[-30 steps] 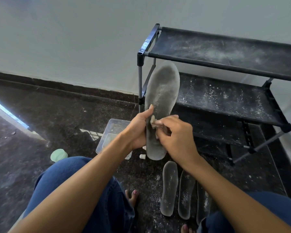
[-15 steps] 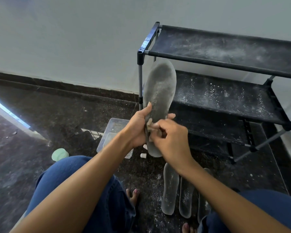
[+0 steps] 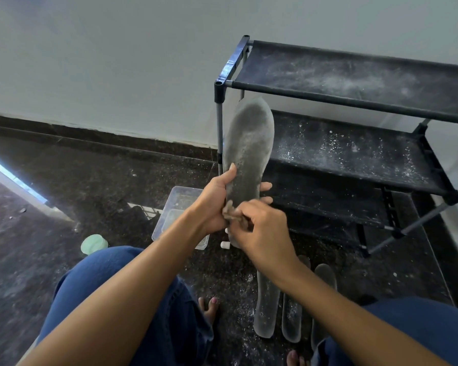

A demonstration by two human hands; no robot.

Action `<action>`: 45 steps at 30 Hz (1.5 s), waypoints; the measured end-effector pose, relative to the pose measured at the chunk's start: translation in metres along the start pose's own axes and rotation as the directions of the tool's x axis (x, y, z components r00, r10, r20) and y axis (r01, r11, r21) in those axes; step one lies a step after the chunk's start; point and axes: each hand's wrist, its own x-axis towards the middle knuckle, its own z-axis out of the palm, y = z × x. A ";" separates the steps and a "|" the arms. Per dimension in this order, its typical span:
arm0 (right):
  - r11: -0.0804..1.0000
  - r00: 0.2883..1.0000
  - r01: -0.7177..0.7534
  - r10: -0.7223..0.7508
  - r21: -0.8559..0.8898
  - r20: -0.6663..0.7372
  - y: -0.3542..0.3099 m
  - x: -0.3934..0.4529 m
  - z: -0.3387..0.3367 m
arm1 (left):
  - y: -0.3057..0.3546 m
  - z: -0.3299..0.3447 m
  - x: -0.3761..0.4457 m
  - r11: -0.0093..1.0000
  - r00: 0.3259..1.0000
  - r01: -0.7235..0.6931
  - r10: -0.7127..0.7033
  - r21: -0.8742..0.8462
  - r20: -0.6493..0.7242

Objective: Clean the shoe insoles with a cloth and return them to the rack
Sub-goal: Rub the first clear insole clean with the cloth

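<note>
A dusty grey insole (image 3: pixel 249 143) stands upright in front of me, toe up. My left hand (image 3: pixel 213 204) grips it around its lower half, thumb on the front and fingers behind. My right hand (image 3: pixel 259 233) pinches a small crumpled brownish cloth (image 3: pixel 229 211) against the insole's lower left edge. Three more translucent insoles (image 3: pixel 267 305) lie side by side on the floor below my right forearm. The black shoe rack (image 3: pixel 354 143) stands to the right, its shelves speckled with white dust.
A clear plastic tub (image 3: pixel 180 207) sits on the dark floor under my left wrist, with a pale green cap (image 3: pixel 94 244) to its left. Small white bits (image 3: pixel 224 244) lie near the tub. My knees in blue jeans and bare toes fill the bottom.
The cloth and my right hand have slid down and left along the insole. The insole stays upright in my left hand.
</note>
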 end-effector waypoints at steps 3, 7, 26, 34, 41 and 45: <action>1.000 1.000 -0.007 0.006 0.009 0.024 0.001 -0.002 0.001 | 0.001 -0.001 0.000 1.000 1.000 -0.003 0.003 0.021 0.025; 0.999 0.998 -0.028 0.026 -0.042 -0.053 0.010 0.018 -0.006 | -0.001 0.007 -0.002 0.986 1.000 -0.003 0.001 0.165 0.015; 0.995 0.998 0.039 -0.043 -0.094 -0.041 0.010 0.013 -0.008 | 0.000 0.002 0.003 0.995 0.998 -0.060 0.061 0.078 -0.008; 0.996 0.995 0.050 -0.056 -0.076 -0.080 0.013 0.016 -0.013 | 0.003 0.002 0.001 0.991 0.995 -0.076 0.069 0.109 0.069; 0.990 0.998 0.059 -0.055 -0.126 0.031 0.015 0.010 -0.010 | 0.003 -0.001 0.001 0.986 0.990 -0.138 0.136 0.092 0.026; 0.991 0.996 -0.012 0.001 -0.134 -0.085 0.023 0.021 -0.022 | 0.002 0.001 0.000 0.987 0.990 -0.139 0.137 0.078 0.039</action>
